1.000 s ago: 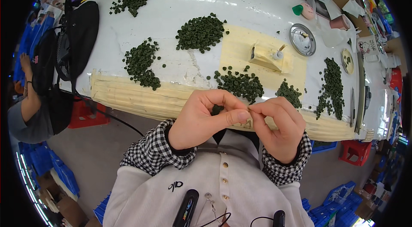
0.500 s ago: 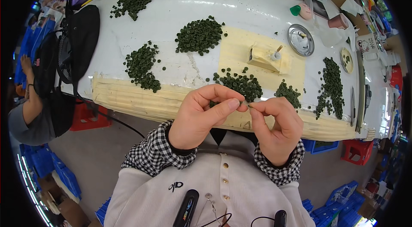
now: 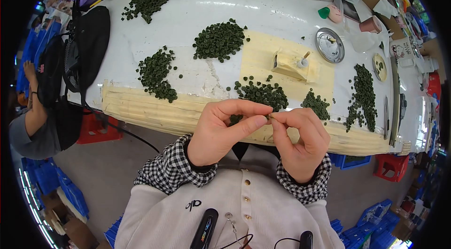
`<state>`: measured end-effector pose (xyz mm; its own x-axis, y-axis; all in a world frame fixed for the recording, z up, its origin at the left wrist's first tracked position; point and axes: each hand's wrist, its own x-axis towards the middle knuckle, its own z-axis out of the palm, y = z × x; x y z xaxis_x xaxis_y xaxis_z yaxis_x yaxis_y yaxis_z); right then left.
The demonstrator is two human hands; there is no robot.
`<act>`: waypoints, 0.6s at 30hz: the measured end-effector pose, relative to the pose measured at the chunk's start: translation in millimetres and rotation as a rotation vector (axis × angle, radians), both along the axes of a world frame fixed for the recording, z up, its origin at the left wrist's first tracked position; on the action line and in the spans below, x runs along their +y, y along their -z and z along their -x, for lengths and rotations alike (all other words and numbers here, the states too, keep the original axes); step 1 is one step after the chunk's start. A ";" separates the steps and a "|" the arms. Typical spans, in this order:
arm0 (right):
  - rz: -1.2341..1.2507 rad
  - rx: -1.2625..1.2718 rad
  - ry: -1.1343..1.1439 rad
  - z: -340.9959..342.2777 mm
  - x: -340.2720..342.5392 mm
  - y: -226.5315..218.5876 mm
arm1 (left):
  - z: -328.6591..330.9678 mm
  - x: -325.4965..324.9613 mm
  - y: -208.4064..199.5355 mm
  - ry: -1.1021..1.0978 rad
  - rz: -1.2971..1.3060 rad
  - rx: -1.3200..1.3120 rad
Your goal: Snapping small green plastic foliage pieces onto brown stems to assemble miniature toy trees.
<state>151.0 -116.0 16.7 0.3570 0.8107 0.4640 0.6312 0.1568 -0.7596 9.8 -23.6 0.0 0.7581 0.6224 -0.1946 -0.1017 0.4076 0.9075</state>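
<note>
Left hand [image 3: 217,129], right hand [image 3: 303,138], centre of frame: fingers of both pinched on one small dark green piece [image 3: 268,118] between them. Green pile [image 3: 261,95], on bench [image 3: 272,14], just above hands; metal lid [image 3: 325,49], upper right.

At the table's near edge [image 3: 150,110], the fingertips of the left hand [image 3: 218,129] and right hand [image 3: 300,138] close in on a small piece [image 3: 268,118], nearer together than half a second ago. The left index finger is straighter, its thumb lower, exposing more dark green [image 3: 235,119] in the palm's curl. The right cuff [image 3: 304,184] sits farther left than a second ago.
</note>
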 end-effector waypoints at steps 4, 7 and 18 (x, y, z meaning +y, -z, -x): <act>-0.022 0.002 -0.001 0.1 0.4 1.8 | 0.1 -0.4 -0.8 -0.012 0.074 -0.036; -0.013 -0.003 0.018 0.5 0.5 -0.1 | 0.8 -0.6 2.4 -0.044 0.084 -0.039; -0.030 0.001 0.048 5.5 3.3 3.6 | 1.0 -3.9 3.0 -0.091 -0.068 0.034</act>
<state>145.5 -112.7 13.1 0.3953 0.7784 0.4876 0.6376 0.1496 -0.7557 8.8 -27.5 -3.0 0.6915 0.7011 -0.1742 -0.1041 0.3354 0.9363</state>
